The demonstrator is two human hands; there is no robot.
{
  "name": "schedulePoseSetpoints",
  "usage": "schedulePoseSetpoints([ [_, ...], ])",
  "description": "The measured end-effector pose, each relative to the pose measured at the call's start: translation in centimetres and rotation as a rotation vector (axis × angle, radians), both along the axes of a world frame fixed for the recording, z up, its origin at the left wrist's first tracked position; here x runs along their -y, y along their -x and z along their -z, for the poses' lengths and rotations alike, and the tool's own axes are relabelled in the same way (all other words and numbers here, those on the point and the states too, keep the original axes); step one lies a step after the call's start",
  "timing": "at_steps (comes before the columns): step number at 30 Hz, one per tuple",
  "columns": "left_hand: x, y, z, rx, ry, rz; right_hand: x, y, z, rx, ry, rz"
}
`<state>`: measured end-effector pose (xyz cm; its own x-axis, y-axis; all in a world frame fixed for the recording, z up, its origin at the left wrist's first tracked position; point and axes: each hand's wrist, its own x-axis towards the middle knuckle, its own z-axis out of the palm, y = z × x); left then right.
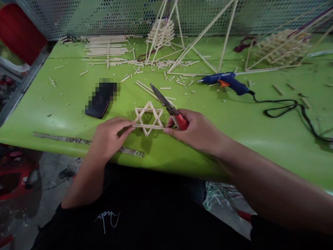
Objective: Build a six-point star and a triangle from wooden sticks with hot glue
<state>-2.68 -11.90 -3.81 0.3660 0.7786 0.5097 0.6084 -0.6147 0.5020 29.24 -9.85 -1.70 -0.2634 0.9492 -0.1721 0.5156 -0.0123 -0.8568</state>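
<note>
A six-pointed star of thin wooden sticks is held just over the green table, between my two hands. My left hand pinches its left near corner between thumb and fingers. At the right near corner, the thumb and fingertips of my right hand meet the stick end. Scissors with red handles are also tucked in my right hand, their dark blades pointing away to the upper left. A few loose sticks lie on the table behind the star, close to the blades.
A black phone lies left, behind a worn metal ruler. A blue glue gun rests at right with its cord. Stick piles, scattered offcuts and tall stick frames stand along the back by a perforated panel.
</note>
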Motion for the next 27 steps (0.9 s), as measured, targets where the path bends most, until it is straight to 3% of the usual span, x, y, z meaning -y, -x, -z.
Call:
schedulePoseSetpoints([
  [27,0.8,-1.5,-1.0,-0.109,0.015,-0.054,-0.2,-0.1,-0.3,-0.1,0.032,0.136],
])
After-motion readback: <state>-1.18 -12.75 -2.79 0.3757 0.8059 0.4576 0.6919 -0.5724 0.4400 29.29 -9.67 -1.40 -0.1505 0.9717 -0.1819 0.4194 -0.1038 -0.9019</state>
